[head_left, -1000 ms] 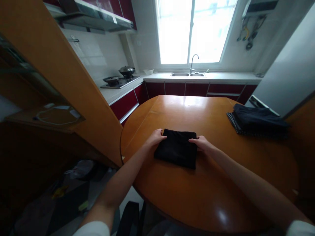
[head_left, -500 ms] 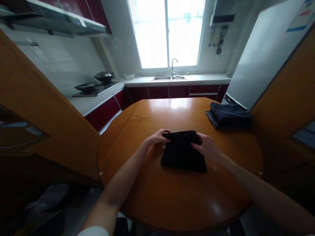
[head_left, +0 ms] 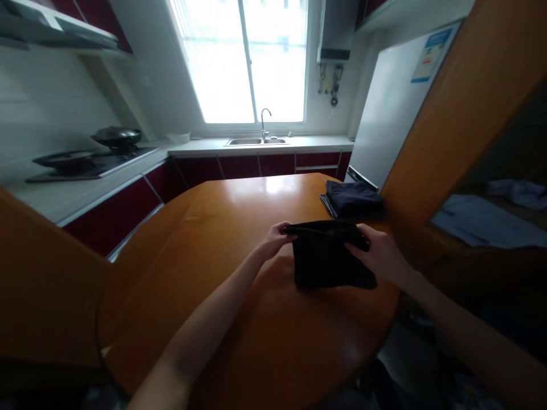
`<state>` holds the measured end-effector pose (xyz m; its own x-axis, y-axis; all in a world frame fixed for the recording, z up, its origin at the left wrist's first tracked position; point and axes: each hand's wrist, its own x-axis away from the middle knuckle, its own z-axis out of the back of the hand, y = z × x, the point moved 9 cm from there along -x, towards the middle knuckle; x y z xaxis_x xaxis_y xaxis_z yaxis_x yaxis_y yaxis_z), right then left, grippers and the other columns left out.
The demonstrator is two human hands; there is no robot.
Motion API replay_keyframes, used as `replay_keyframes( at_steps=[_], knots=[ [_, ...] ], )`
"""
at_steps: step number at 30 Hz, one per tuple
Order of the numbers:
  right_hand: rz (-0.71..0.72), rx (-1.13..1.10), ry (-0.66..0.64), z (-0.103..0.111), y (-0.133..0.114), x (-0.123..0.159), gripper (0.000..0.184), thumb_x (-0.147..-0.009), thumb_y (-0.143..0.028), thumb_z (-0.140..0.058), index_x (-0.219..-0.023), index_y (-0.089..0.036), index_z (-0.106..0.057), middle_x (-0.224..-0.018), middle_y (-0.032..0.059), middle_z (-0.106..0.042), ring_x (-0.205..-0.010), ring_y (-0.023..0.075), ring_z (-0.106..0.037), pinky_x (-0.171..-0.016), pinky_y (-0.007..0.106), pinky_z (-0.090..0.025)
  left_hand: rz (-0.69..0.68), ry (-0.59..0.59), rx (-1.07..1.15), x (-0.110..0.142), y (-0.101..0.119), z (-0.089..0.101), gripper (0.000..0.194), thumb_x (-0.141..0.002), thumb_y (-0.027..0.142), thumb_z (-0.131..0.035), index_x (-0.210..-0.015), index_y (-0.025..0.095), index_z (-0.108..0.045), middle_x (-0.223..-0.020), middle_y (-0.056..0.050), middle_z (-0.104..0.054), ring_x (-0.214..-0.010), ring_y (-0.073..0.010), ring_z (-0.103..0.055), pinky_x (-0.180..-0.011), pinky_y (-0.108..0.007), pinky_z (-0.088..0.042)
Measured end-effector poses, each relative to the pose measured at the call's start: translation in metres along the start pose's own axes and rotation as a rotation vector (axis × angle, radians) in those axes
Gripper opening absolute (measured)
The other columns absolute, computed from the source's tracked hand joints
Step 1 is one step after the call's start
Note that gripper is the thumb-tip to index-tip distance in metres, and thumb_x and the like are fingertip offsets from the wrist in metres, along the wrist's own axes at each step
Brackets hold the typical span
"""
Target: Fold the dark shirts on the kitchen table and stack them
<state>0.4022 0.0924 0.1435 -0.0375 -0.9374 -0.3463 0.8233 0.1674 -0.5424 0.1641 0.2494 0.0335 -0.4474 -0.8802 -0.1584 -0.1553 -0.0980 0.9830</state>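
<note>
Left hand (head_left: 273, 241) and right hand (head_left: 383, 255) grip black cloth (head_left: 329, 259) near upper corners, above table (head_left: 239, 213). Cloth looks folded; dark clothes (head_left: 354, 197) stacked beyond, black cloth not among them.

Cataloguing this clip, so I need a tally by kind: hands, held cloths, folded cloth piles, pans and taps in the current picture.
Hands: 2
Held black cloth: 1
Folded cloth pile: 1
Pans: 2
Tap: 1
Total: 7

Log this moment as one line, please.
left hand: grips folded black cloth at upper left | right hand: grips its right side | dark folded clothes: stacked on wooden table, beyond the cloth
</note>
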Motion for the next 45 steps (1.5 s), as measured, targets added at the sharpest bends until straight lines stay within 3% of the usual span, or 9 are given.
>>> replay_keyframes(
  at_steps=[7,13,18,23,27,30,33,38,45],
  knots=[
    [-0.019,-0.139,0.147,0.067,0.059,-0.027,0.022,-0.082,-0.036,-0.07,-0.097,-0.021,-0.064,-0.09,0.0048,-0.071,-0.084,0.0239,-0.066,-0.074,0.033,-0.053,-0.124,0.1,0.072,-0.055,0.032,-0.064,0.046,-0.061,0.041,-0.088,-0.093,0.017,-0.067,-0.085,-0.001,-0.069,-0.078,-0.0151,-0.063,-0.074,-0.027,-0.05],
    [0.03,-0.252,0.281,0.109,0.123,-0.082,0.03,-0.079,-0.032,-0.072,-0.104,-0.019,-0.064,-0.1,0.0059,-0.07,-0.092,0.0246,-0.066,-0.082,0.037,-0.053,-0.256,0.08,0.054,-0.126,0.066,-0.113,0.034,-0.066,0.033,-0.083,-0.091,0.017,-0.067,-0.085,-0.002,-0.071,-0.082,-0.0164,-0.065,-0.075,-0.028,-0.052],
    [0.019,-0.319,0.404,0.13,0.17,-0.148,0.034,-0.077,-0.03,-0.074,-0.108,-0.019,-0.064,-0.107,0.0059,-0.07,-0.1,0.0241,-0.064,-0.089,0.037,-0.053,-0.342,0.103,0.034,-0.188,0.089,-0.13,0.033,-0.067,0.029,-0.082,-0.093,0.017,-0.067,-0.086,-0.001,-0.071,-0.082,-0.0163,-0.066,-0.073,-0.027,-0.054],
    [0.019,-0.48,0.452,0.141,0.198,-0.204,0.032,-0.078,-0.03,-0.077,-0.106,-0.018,-0.064,-0.109,0.0074,-0.071,-0.102,0.023,-0.066,-0.092,0.037,-0.054,-0.361,0.104,0.042,-0.231,0.108,-0.134,0.037,-0.068,0.033,-0.083,-0.097,0.016,-0.068,-0.087,-0.002,-0.07,-0.076,-0.0157,-0.066,-0.065,-0.026,-0.055],
    [-0.134,-0.695,0.318,0.124,0.227,-0.252,0.028,-0.08,-0.022,-0.079,-0.105,-0.016,-0.067,-0.103,0.009,-0.074,-0.094,0.0225,-0.07,-0.089,0.038,-0.057,-0.24,0.129,0.095,-0.276,0.098,-0.125,0.032,-0.072,0.031,-0.082,-0.095,0.013,-0.068,-0.085,-0.005,-0.07,-0.07,-0.0146,-0.066,-0.061,-0.025,-0.055],
    [-0.397,-0.773,0.121,0.08,0.255,-0.28,0.022,-0.079,-0.018,-0.082,-0.095,-0.012,-0.068,-0.086,0.0104,-0.075,-0.079,0.0211,-0.072,-0.079,0.037,-0.061,-0.007,0.217,0.059,-0.309,0.058,-0.112,0.022,-0.073,0.023,-0.082,-0.086,0.012,-0.067,-0.08,-0.006,-0.069,-0.068,-0.0145,-0.068,-0.065,-0.027,-0.056],
    [-0.604,-0.674,0.019,0.037,0.281,-0.29,0.024,-0.074,-0.018,-0.087,-0.083,-0.01,-0.066,-0.069,0.0073,-0.071,-0.065,0.0181,-0.069,-0.065,0.031,-0.06,0.137,0.303,-0.007,-0.324,0.015,-0.099,0.023,-0.069,0.019,-0.085,-0.077,0.013,-0.065,-0.07,-0.007,-0.067,-0.069,-0.018,-0.069,-0.068,-0.031,-0.058],
    [-0.611,-0.556,0.05,0.013,0.301,-0.301,0.024,-0.076,-0.019,-0.086,-0.084,-0.01,-0.065,-0.066,0.0044,-0.07,-0.058,0.014,-0.065,-0.057,0.025,-0.056,0.145,0.303,-0.081,-0.333,-0.019,-0.093,0.027,-0.067,0.026,-0.088,-0.079,0.015,-0.067,-0.065,-0.006,-0.066,-0.071,-0.0216,-0.071,-0.066,-0.033,-0.06],
    [-0.585,-0.247,0.098,0.017,0.319,-0.315,0.027,-0.074,-0.03,-0.086,-0.077,-0.01,-0.067,-0.07,0.009,-0.071,-0.069,0.0215,-0.07,-0.068,0.031,-0.057,0.178,0.315,-0.311,-0.336,-0.027,-0.085,0.031,-0.075,0.029,-0.081,-0.097,0.01,-0.07,-0.084,-0.013,-0.072,-0.086,-0.0265,-0.073,-0.076,-0.036,-0.06]
  ],
)
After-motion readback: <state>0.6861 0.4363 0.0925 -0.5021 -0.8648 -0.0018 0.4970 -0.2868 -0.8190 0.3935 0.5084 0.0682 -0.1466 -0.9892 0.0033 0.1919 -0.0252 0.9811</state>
